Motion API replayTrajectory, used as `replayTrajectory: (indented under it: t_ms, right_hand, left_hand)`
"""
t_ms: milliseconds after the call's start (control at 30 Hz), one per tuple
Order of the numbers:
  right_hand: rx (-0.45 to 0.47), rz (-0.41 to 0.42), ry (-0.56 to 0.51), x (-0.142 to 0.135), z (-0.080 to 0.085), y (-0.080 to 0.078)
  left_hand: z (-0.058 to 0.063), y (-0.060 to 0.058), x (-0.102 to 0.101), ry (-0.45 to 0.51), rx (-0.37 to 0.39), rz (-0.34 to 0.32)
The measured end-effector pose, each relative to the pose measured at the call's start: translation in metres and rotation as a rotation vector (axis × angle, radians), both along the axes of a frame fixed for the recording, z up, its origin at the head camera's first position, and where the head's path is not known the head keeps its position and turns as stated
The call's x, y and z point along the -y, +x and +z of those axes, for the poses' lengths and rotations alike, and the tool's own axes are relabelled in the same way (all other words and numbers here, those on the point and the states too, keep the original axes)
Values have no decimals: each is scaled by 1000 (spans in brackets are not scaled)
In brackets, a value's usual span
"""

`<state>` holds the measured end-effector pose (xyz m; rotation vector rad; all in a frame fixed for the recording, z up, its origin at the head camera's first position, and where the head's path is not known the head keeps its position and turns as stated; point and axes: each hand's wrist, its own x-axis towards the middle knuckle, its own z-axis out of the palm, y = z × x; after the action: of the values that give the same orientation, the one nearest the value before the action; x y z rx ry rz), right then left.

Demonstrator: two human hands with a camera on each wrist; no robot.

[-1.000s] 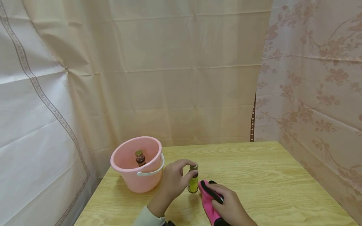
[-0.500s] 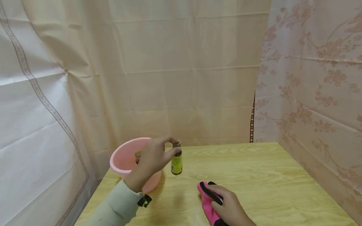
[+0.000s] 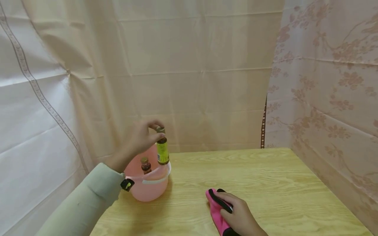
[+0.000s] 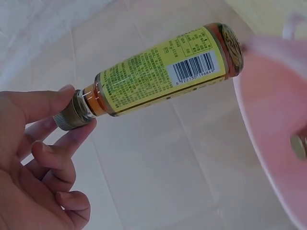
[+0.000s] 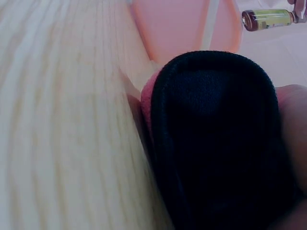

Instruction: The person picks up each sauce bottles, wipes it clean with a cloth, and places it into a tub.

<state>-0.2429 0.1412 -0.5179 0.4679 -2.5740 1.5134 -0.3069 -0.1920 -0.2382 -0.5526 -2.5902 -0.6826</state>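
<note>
My left hand (image 3: 140, 139) pinches the cap of a small glass bottle (image 3: 163, 152) with a yellow-green label, thumb and fingertips round it. The bottle hangs over the right rim of the pink bucket (image 3: 148, 191), base down. In the left wrist view its printed label and barcode (image 4: 194, 68) face the camera, with the bucket's wall beyond its base. Inside the bucket stands another dark bottle (image 3: 146, 166) with a gold cap. On the table my right hand (image 3: 240, 211) grips a soft pink fabric item (image 3: 217, 214) with black trim; its rounded black end (image 5: 216, 120) fills the right wrist view.
The wood-grain table (image 3: 265, 183) runs back to a beige curtain (image 3: 189, 82). A white curtain (image 3: 35, 131) hangs at the left and a flowered one (image 3: 333, 91) at the right. The bucket's white handle (image 3: 155, 181) lies down along its front.
My left hand has lifted the yellow-labelled bottle off the table and carried it left and up to the bucket. My right hand and the pink item have stayed in place.
</note>
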Motion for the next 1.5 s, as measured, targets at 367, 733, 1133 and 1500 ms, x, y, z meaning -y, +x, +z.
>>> replayTrajectory:
  t_ms: [367, 733, 1133, 1500]
  right_hand:
    - [-8, -17, 1, 0, -2, -1]
    - [-12, -10, -15, 1, -3, -2]
    - [-11, -6, -9, 1, -4, -1]
    - [2, 3, -24, 0, -3, -1]
  left_hand:
    - [8, -12, 36, -133, 162, 119]
    - [-6, -20, 65, -141, 256, 124]
    - [-28, -23, 79, -135, 375, 50]
    - [-56, -29, 87, -229, 440, 142]
